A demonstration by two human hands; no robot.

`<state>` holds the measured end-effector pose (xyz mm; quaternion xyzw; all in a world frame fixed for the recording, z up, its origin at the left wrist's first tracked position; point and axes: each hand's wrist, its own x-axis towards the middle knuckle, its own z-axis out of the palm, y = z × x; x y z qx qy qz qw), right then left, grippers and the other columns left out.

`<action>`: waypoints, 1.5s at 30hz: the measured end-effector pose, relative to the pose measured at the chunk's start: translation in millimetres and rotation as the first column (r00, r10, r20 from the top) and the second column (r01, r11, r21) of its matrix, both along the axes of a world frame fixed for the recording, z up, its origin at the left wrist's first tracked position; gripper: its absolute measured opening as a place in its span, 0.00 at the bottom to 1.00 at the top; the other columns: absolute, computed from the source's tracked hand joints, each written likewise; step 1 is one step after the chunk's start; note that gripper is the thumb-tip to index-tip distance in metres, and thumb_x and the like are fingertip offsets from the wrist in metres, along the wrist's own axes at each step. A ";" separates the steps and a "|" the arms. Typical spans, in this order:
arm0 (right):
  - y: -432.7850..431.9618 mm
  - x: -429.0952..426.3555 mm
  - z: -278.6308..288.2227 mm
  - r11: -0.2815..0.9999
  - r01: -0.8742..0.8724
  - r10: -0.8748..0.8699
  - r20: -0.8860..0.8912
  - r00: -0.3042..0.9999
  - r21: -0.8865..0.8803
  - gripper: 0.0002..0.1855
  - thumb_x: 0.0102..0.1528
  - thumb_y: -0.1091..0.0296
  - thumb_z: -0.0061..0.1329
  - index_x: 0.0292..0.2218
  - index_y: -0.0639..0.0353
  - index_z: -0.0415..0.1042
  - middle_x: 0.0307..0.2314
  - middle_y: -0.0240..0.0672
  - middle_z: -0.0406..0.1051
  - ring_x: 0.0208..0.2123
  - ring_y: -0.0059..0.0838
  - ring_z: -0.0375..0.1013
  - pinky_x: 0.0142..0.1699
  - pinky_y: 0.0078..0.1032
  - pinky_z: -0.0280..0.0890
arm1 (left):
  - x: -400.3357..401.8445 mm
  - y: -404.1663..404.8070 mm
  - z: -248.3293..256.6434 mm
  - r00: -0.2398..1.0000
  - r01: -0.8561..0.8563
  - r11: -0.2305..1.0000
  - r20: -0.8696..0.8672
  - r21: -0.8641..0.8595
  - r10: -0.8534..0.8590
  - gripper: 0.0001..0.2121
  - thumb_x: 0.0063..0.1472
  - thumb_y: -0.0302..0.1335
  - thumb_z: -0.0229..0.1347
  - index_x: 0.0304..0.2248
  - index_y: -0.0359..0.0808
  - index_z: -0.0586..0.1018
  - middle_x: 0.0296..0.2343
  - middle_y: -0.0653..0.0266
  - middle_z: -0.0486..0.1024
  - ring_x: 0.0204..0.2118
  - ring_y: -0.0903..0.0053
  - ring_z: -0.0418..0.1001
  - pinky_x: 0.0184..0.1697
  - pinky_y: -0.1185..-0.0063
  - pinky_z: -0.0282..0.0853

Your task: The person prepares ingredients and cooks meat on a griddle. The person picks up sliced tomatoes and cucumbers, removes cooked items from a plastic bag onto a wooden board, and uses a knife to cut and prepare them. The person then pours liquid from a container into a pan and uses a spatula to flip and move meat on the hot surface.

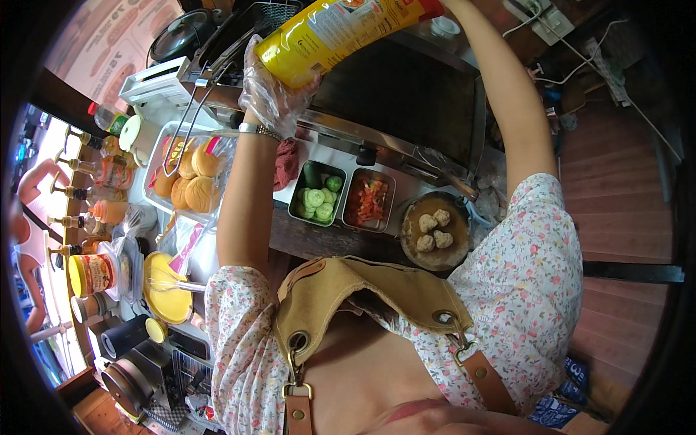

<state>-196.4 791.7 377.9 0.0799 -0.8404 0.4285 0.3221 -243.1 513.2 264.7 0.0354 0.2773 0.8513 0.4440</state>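
Observation:
A clear plastic glove covers my left hand [280,92], which grips the base of a yellow bottle [331,41] with a red top. The bottle bears printed writing and is tilted, its red end up and to the right. My right forearm reaches to that red end, but the hand itself is cut off by the top edge of the view. Below the bottle lies a dark flat griddle [397,100] in a metal frame. Close to my left wrist are wire-handled tongs [204,89] and a plastic tub [149,190] of burger buns [202,193].
Cucumber slices [316,202] and chopped tomato [371,198] sit in steel containers. Several meatballs [433,231] rest on a round plate [416,260]. Pump bottles [100,168] line the left side, near a whisk [174,284] on a yellow lid [163,312]. Another person [32,239] is outside.

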 end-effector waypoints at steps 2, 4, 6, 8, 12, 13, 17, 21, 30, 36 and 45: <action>-4.4 0.9 1.0 1.000 -0.012 0.012 -0.008 1.000 -0.007 0.25 0.55 0.49 0.33 0.26 0.64 0.68 0.19 0.27 0.67 0.22 0.16 0.64 0.30 0.16 0.60 | -3.9 -0.1 -2.6 1.000 0.015 1.000 -0.017 0.012 -0.015 0.29 0.52 0.55 0.34 0.42 0.41 0.66 0.37 0.55 0.66 0.37 0.61 0.65 0.31 0.71 0.67; -3.4 2.8 0.4 1.000 -0.019 0.019 -0.014 1.000 -0.012 0.24 0.55 0.49 0.33 0.26 0.64 0.68 0.19 0.27 0.67 0.23 0.16 0.65 0.30 0.16 0.60 | -1.4 -0.3 1.3 0.999 0.027 0.999 -0.021 0.022 -0.027 0.28 0.53 0.55 0.34 0.42 0.41 0.67 0.37 0.56 0.66 0.37 0.61 0.65 0.31 0.71 0.67; -0.1 4.6 -0.8 1.000 0.030 -0.030 -0.003 1.000 0.001 0.25 0.55 0.49 0.33 0.26 0.63 0.68 0.19 0.28 0.67 0.23 0.16 0.64 0.31 0.16 0.60 | -0.3 1.2 2.9 0.999 0.038 0.999 -0.026 0.033 -0.037 0.28 0.53 0.55 0.33 0.41 0.41 0.67 0.37 0.56 0.67 0.38 0.61 0.65 0.31 0.71 0.67; 8.2 6.9 -2.1 0.994 0.091 -0.088 -0.043 0.995 0.061 0.25 0.55 0.48 0.32 0.26 0.63 0.68 0.19 0.28 0.67 0.23 0.16 0.64 0.31 0.16 0.60 | -1.5 5.7 2.4 0.993 0.015 0.999 -0.118 -0.047 -0.021 0.27 0.53 0.54 0.34 0.41 0.41 0.67 0.37 0.57 0.68 0.39 0.61 0.65 0.31 0.71 0.67; 11.6 10.1 -2.0 0.993 0.091 -0.084 -0.093 0.992 0.074 0.24 0.55 0.48 0.32 0.25 0.63 0.67 0.18 0.28 0.65 0.23 0.17 0.61 0.31 0.18 0.59 | -1.5 15.2 -1.8 0.990 -0.033 0.997 -0.137 -0.063 0.024 0.31 0.48 0.58 0.37 0.40 0.41 0.66 0.35 0.56 0.68 0.38 0.58 0.65 0.30 0.66 0.66; 15.7 11.0 -2.0 0.993 0.091 -0.084 -0.093 0.992 0.075 0.24 0.55 0.48 0.32 0.25 0.63 0.67 0.18 0.28 0.65 0.23 0.17 0.61 0.31 0.18 0.59 | -1.6 17.1 -3.4 0.990 -0.033 0.997 -0.137 -0.063 0.024 0.31 0.48 0.58 0.37 0.40 0.41 0.66 0.35 0.56 0.68 0.38 0.58 0.65 0.30 0.66 0.66; 29.4 22.9 -0.8 0.956 0.242 -0.219 -0.145 0.965 0.164 0.24 0.55 0.49 0.32 0.24 0.62 0.65 0.17 0.27 0.62 0.22 0.17 0.59 0.30 0.18 0.58 | 7.5 28.6 5.6 0.997 0.005 0.998 -0.079 -0.057 -0.010 0.30 0.49 0.58 0.37 0.40 0.41 0.66 0.34 0.56 0.68 0.36 0.59 0.65 0.29 0.68 0.65; 38.6 26.7 -0.3 0.947 0.271 -0.242 -0.173 0.955 0.171 0.23 0.56 0.50 0.32 0.24 0.62 0.65 0.16 0.27 0.61 0.22 0.17 0.58 0.30 0.18 0.57 | 5.6 33.5 10.9 0.996 0.051 0.999 -0.069 0.008 -0.051 0.26 0.51 0.54 0.38 0.39 0.41 0.68 0.35 0.58 0.68 0.36 0.61 0.65 0.30 0.71 0.65; 20.2 -13.9 4.3 0.962 0.235 -0.204 -0.206 0.957 0.139 0.23 0.55 0.50 0.33 0.23 0.63 0.66 0.16 0.27 0.63 0.21 0.17 0.59 0.29 0.19 0.57 | -5.6 19.6 26.7 0.991 -0.130 0.991 -0.034 -0.013 0.130 0.26 0.50 0.54 0.38 0.37 0.39 0.67 0.31 0.58 0.69 0.31 0.64 0.68 0.23 0.69 0.66; -13.5 -32.9 -8.4 0.974 0.168 -0.145 -0.154 0.977 0.152 0.24 0.56 0.50 0.33 0.24 0.63 0.66 0.17 0.29 0.66 0.22 0.16 0.61 0.31 0.18 0.58 | 15.6 -26.4 29.0 0.954 -0.269 0.957 -0.166 -0.105 0.250 0.25 0.52 0.53 0.39 0.38 0.40 0.67 0.33 0.60 0.69 0.35 0.68 0.68 0.31 0.70 0.67; -37.0 33.0 -21.3 0.996 0.050 -0.046 -0.055 0.997 0.079 0.23 0.56 0.52 0.32 0.26 0.65 0.67 0.20 0.30 0.67 0.25 0.17 0.63 0.32 0.18 0.59 | 44.8 -52.8 26.8 0.973 -0.115 0.964 -0.222 -0.239 0.061 0.26 0.51 0.52 0.43 0.42 0.40 0.65 0.35 0.59 0.67 0.35 0.65 0.67 0.35 0.67 0.64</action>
